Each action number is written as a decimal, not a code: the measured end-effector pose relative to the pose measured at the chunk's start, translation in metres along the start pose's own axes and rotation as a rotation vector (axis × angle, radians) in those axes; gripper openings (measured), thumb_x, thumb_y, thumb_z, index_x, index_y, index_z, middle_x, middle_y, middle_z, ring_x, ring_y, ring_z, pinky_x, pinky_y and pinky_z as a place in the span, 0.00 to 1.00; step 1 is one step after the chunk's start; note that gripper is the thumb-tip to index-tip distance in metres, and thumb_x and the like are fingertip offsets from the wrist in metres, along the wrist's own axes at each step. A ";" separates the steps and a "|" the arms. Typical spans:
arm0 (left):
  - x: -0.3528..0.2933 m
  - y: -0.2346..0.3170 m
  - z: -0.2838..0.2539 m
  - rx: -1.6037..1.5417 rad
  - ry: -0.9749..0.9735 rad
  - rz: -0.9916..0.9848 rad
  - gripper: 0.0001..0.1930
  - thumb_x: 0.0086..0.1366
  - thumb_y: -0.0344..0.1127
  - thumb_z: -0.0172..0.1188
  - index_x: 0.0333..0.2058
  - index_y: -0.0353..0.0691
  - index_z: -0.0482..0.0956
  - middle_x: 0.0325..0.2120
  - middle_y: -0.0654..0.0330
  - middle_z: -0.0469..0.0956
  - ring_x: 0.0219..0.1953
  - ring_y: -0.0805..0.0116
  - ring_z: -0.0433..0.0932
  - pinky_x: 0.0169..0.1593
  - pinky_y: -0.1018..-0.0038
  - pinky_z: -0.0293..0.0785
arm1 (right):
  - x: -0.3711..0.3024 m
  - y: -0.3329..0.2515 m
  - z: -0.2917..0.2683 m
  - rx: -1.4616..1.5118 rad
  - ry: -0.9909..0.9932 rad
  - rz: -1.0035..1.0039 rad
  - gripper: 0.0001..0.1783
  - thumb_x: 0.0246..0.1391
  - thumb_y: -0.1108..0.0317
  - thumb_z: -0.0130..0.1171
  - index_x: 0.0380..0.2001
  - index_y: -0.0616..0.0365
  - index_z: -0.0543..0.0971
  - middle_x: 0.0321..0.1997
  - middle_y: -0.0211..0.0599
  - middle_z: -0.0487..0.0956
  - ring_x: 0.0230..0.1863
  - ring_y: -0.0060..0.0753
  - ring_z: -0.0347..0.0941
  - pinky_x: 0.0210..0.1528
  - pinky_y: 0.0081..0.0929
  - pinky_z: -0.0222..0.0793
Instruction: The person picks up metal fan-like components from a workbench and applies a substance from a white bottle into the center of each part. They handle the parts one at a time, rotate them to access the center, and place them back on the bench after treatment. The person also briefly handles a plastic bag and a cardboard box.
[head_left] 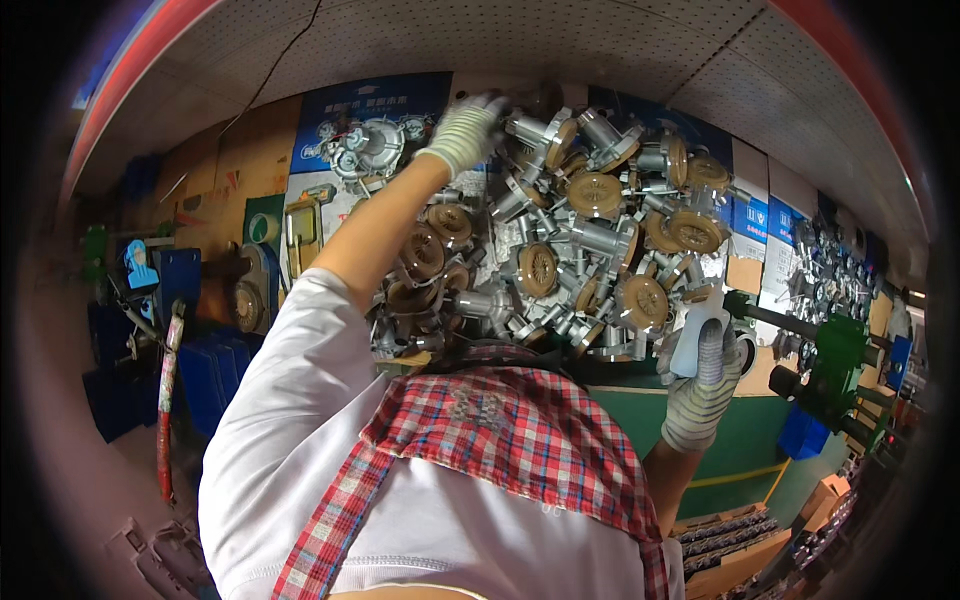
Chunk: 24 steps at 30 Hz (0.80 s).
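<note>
My left hand [466, 135], in a striped white knit glove, stretches out to the far side of a heap of metal parts. Its fingers are smeared by motion, so whether they grip anything does not show. Just to its left lie silver cast housings [372, 148]. My right hand [704, 385], gloved the same way, is closed around a pale plastic squeeze bottle [690, 338] with its narrow tip pointing up, at the heap's near right edge. The heap consists of shafted silver parts with brown ribbed discs, such as this disc [597, 194].
At right stands a green clamp-like machine [840, 345] with a horizontal bar; behind it are smaller metal parts [825, 270]. A red-and-white lever [170, 400] and blue bins [212, 375] are at left. Cardboard trays of parts [735, 560] sit lower right.
</note>
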<state>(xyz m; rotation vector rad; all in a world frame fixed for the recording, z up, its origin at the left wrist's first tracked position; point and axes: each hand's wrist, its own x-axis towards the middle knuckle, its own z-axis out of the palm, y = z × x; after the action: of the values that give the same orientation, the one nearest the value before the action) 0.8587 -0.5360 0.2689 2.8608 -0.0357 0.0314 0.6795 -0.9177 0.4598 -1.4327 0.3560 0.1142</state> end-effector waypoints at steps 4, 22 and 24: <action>-0.060 -0.057 -0.080 0.455 0.463 -0.341 0.29 0.56 0.48 0.67 0.55 0.43 0.75 0.54 0.52 0.73 0.61 0.48 0.67 0.65 0.48 0.60 | 0.004 0.002 0.008 0.025 -0.078 0.003 0.26 0.58 0.50 0.64 0.46 0.63 0.75 0.22 0.36 0.77 0.16 0.23 0.71 0.14 0.18 0.61; -0.140 -0.117 -0.102 -0.482 0.329 -0.248 0.32 0.54 0.44 0.72 0.56 0.43 0.72 0.47 0.55 0.80 0.49 0.59 0.79 0.52 0.66 0.77 | -0.077 0.010 0.032 -0.012 -0.182 -0.019 0.24 0.60 0.50 0.61 0.44 0.62 0.77 0.22 0.36 0.78 0.16 0.25 0.74 0.14 0.17 0.65; -0.171 -0.103 -0.091 -1.237 0.191 -0.167 0.31 0.66 0.38 0.62 0.63 0.34 0.61 0.55 0.49 0.75 0.55 0.60 0.77 0.60 0.64 0.77 | -0.079 0.009 0.036 0.021 -0.252 -0.003 0.21 0.61 0.53 0.61 0.44 0.61 0.78 0.23 0.35 0.80 0.18 0.23 0.75 0.16 0.15 0.64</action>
<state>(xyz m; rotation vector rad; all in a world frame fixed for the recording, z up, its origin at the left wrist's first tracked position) 0.6892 -0.4076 0.3239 1.6079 0.1641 0.1769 0.6088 -0.8707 0.4792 -1.3792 0.1474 0.2854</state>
